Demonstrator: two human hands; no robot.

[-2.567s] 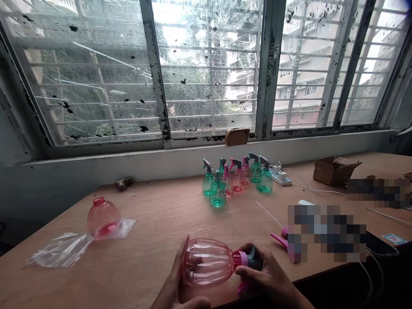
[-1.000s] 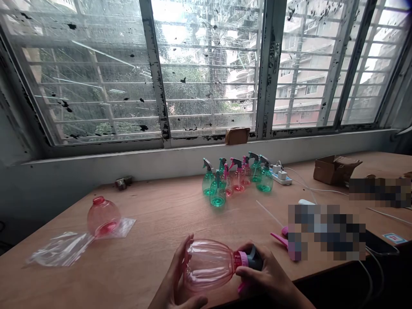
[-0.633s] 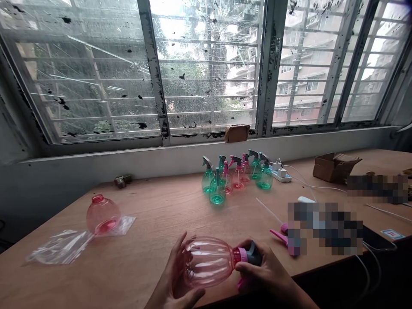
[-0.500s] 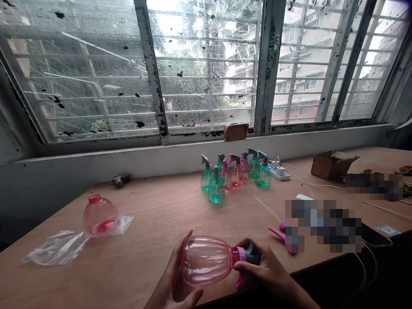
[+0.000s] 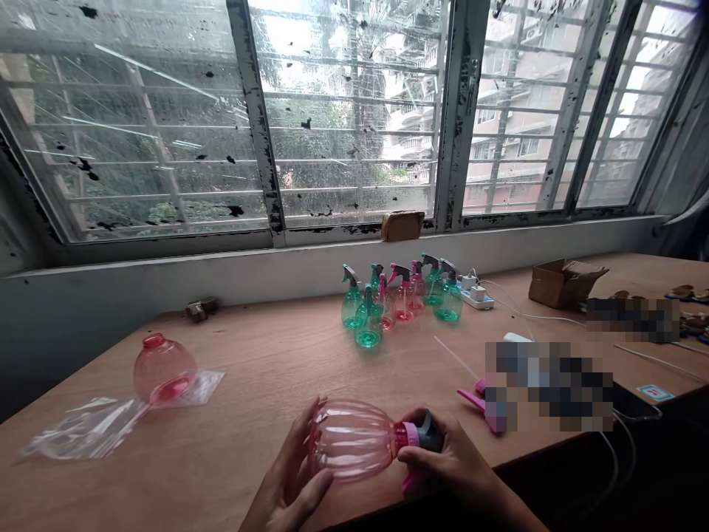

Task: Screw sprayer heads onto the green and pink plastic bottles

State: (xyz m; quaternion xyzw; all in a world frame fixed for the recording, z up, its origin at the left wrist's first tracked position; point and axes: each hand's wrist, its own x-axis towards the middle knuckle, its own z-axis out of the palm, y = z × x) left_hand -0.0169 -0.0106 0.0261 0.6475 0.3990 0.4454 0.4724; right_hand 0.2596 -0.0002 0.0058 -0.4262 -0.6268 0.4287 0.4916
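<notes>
A clear pink spray bottle (image 5: 354,440) lies sideways between my two hands, above the table's front edge. My left hand (image 5: 296,469) is wrapped round its base end, thumb on the near side. On the neck end, my right hand (image 5: 437,447) grips the dark grey and pink spray head (image 5: 425,432), which sits on the bottle's mouth. Part of the pink trigger shows below my right hand. To the right lies a loose pink spray head (image 5: 490,410) with a thin tube, partly blurred out. Another pink bottle (image 5: 165,373), without a head, stands at the left.
Several green and pink spray bottles (image 5: 368,321) stand at the back. Clear plastic bags (image 5: 91,428) lie at the left. A power strip (image 5: 476,297), cables and an open cardboard box (image 5: 565,284) are at the back right. Behind the table (image 5: 260,355) runs a window wall.
My left hand has shifted its fingers and thumb round the base, and the bottle's ribs look turned. My right hand keeps hold of the spray head. The view has shifted slightly.
</notes>
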